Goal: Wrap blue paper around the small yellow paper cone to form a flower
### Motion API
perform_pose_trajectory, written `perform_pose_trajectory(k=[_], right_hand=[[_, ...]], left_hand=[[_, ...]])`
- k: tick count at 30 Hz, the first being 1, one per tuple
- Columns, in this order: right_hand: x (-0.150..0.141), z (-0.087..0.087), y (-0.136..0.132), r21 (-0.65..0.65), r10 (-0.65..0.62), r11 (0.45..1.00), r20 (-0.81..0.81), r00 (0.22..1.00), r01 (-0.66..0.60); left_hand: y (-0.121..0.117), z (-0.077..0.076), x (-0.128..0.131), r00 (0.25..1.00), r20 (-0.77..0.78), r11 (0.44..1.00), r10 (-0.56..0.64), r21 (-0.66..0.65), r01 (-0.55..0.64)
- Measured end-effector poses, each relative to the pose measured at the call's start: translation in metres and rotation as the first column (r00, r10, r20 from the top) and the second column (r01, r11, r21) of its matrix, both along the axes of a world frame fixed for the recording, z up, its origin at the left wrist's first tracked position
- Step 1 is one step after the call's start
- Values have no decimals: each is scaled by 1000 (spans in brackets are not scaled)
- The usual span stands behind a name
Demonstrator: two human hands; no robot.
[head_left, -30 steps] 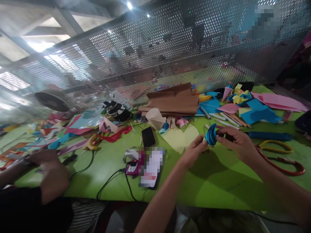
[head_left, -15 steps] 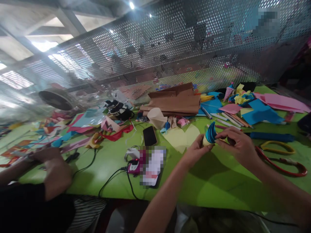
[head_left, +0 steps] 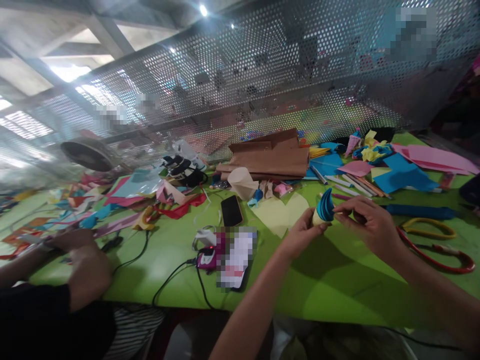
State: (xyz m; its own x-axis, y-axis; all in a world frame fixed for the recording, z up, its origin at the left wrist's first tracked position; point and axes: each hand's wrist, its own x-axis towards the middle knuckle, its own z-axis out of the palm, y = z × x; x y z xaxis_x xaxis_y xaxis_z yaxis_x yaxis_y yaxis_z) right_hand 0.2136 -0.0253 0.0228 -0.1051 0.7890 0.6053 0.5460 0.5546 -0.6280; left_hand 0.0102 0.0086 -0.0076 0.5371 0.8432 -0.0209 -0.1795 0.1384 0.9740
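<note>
My left hand (head_left: 304, 231) is closed round a small paper ice-cream cone (head_left: 319, 218), its pale yellow base between thumb and fingers. Layered blue paper (head_left: 325, 202) rises from the cone as a swirl with a pointed tip. Thumb and fingertips of my right hand (head_left: 362, 217) are pinched together right at the swirl's right side; whatever is between them is too small to make out. Beneath and behind the cone, a pale yellow paper heart (head_left: 279, 214) lies on the green table (head_left: 330, 290).
Red-handled scissors (head_left: 455, 260), a blue-handled tool (head_left: 420, 211) and pencils (head_left: 362, 185) lie right. Left of my arms are a phone (head_left: 238, 260), a dark phone (head_left: 231, 210) and a purple power strip (head_left: 212, 255) with cords. Another person's arm (head_left: 80, 255) rests at far left.
My right hand has shifted slightly to the right, its fingertips now at the outer side of the blue swirl. My left hand and the cone have hardly moved.
</note>
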Motion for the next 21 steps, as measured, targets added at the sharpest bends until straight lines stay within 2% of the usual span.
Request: perform_pose_trajectory(k=[6, 13, 21], right_hand=[[-4, -4, -1, 74, 6, 997, 26, 1000, -8], [-5, -13, 2, 2, -43, 999, 75, 996, 43], [-6, -9, -1, 45, -39, 998, 139, 990, 33]], left_hand=[[1, -4, 3, 999, -31, 998, 37, 57, -35], [1, -5, 5, 993, -100, 986, 54, 160, -37], [0, -3, 5, 999, -32, 995, 16, 97, -13]])
